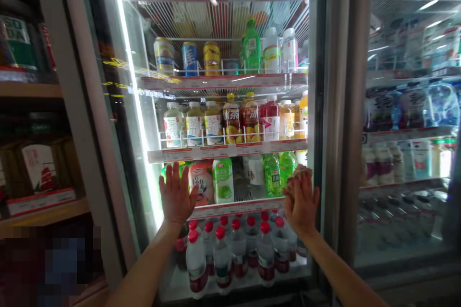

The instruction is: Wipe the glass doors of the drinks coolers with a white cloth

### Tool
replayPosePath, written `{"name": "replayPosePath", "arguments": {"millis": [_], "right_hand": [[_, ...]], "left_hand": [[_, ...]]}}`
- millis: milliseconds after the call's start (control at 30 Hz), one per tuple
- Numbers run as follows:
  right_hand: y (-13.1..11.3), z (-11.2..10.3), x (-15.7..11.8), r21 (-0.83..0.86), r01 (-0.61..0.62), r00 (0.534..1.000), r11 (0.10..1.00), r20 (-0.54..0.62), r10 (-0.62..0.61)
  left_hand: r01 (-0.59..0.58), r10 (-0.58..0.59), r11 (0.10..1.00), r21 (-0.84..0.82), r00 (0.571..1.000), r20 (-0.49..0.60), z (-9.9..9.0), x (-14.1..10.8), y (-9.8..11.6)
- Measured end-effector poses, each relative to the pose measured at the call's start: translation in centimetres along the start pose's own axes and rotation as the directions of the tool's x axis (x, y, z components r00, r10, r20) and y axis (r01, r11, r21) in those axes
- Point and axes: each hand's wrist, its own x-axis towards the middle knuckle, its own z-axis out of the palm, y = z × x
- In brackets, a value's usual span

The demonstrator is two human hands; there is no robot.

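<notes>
A glass door of a lit drinks fridge stands in front of me. My left hand is raised on its left side, palm toward the glass and fingers spread, with nothing in it. Whether the palm touches the pane I cannot tell. Near the right edge of the door, my right hand holds a crumpled beige cloth against the glass. Its fingers lie over the cloth and cover part of it. Behind the pane, between both hands, stand a green-and-white carton and green bottles.
Shelves of bottled teas and cans rise above my hands. Red-capped water bottles stand at the bottom. A metal door frame runs along the right, beside another glass-fronted fridge. On the left is a wooden shelf with jugs.
</notes>
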Motion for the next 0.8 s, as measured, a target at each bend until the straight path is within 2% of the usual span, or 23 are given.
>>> {"name": "replayPosePath", "arguments": {"millis": [33, 100, 167, 233, 300, 333, 400, 467, 533, 600, 633, 700, 733, 800], "right_hand": [[0.4, -0.1, -0.1, -0.016, -0.045, 0.999, 0.999, -0.009, 0.045], [-1.3, 0.1, -0.6, 0.022, -0.038, 0.999, 0.999, 0.027, 0.037], [-5.3, 0.7, -1.3, 0.127, 0.096, 0.99, 0.987, 0.087, -0.107], [-9.1, 1.5, -1.9, 0.222, 0.242, 0.955, 0.944, 0.117, -0.273], [-10.4, 1.8, -2.1, 0.258, 0.317, 0.928, 0.913, 0.115, -0.355], [-9.7, 1.8, -2.1, 0.247, 0.316, 0.929, 0.916, 0.117, -0.352], [-6.0, 1.3, -1.8, 0.173, 0.239, 0.959, 0.956, 0.115, -0.26], [-0.9, 0.5, -1.0, 0.059, 0.079, 0.994, 0.995, 0.068, -0.083], [2.9, -0.2, -0.2, -0.013, -0.059, 0.998, 0.998, -0.011, 0.059], [3.5, -0.4, 0.2, -0.016, -0.105, 0.993, 0.994, -0.06, 0.104], [2.5, -0.3, 0.1, 0.008, -0.091, 0.994, 0.996, -0.055, 0.091], [-1.4, 0.2, -0.6, 0.088, 0.004, 1.0, 0.996, 0.009, -0.004], [-3.6, 0.5, -1.0, 0.14, 0.074, 0.995, 0.987, 0.057, -0.082], [-7.3, 1.0, -1.6, 0.236, 0.223, 0.957, 0.946, 0.132, -0.258]], "left_hand": [[0.003, -0.003, 1.0, -0.004, 1.0, -0.002, 0.1, 0.0, 0.1], [0.008, -0.008, 1.0, -0.009, 1.0, 0.001, 0.1, 0.0, 0.3], [0.015, -0.015, 1.0, -0.011, 1.0, 0.006, 0.0, 0.0, 0.3], [0.013, -0.013, 1.0, -0.01, 1.0, 0.013, -0.1, 0.1, 0.3], [0.003, -0.003, 1.0, -0.003, 1.0, 0.02, -0.3, 0.0, 0.2], [-0.007, 0.007, 1.0, -0.001, 1.0, 0.025, -0.3, 0.0, 0.1], [-0.019, 0.019, 1.0, -0.004, 1.0, 0.024, -0.2, -0.1, 0.1], [-0.013, 0.013, 1.0, -0.011, 1.0, 0.008, -0.1, -0.1, 0.2], [-0.004, 0.004, 1.0, -0.02, 1.0, -0.01, 0.1, -0.1, 0.4], [0.008, -0.009, 1.0, -0.025, 1.0, -0.016, 0.2, -0.1, 0.5], [0.011, -0.011, 1.0, -0.027, 1.0, -0.013, 0.1, -0.1, 0.6], [0.009, -0.009, 1.0, -0.029, 1.0, -0.004, 0.0, -0.1, 0.6], [0.006, -0.006, 1.0, -0.026, 1.0, 0.002, 0.0, -0.1, 0.5], [-0.005, 0.005, 1.0, -0.013, 1.0, 0.01, -0.2, -0.1, 0.4]]}}
